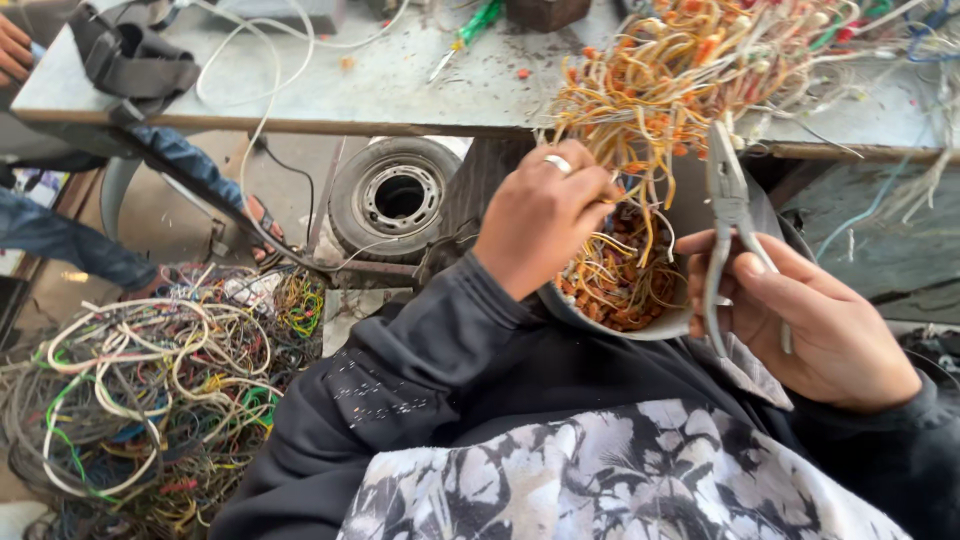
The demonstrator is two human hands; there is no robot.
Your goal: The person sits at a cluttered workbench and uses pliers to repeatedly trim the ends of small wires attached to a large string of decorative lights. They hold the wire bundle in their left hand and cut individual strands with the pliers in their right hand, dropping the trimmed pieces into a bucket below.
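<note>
**Sorting thin wires, pliers at the ready**

Left hand (545,215) pinched shut on a few strands of the orange and yellow wire bundle (660,90), which spills off the worktop (400,95) edge down toward the lap. Right hand (815,325) closed around the handles of grey pliers (730,215), nose pointing up, jaws shut and empty, just beside the hanging strands. Below, a pale bowl (672,322) on the lap, filled with cut orange-brown pieces. Judged step: picking out a strand for cutting or stripping. Next move likely calls for opening the pliers and bringing the nose across to the pinched strand. Heap of mixed cables (150,390) on the floor, a tyre (395,195) under the worktop.
</note>
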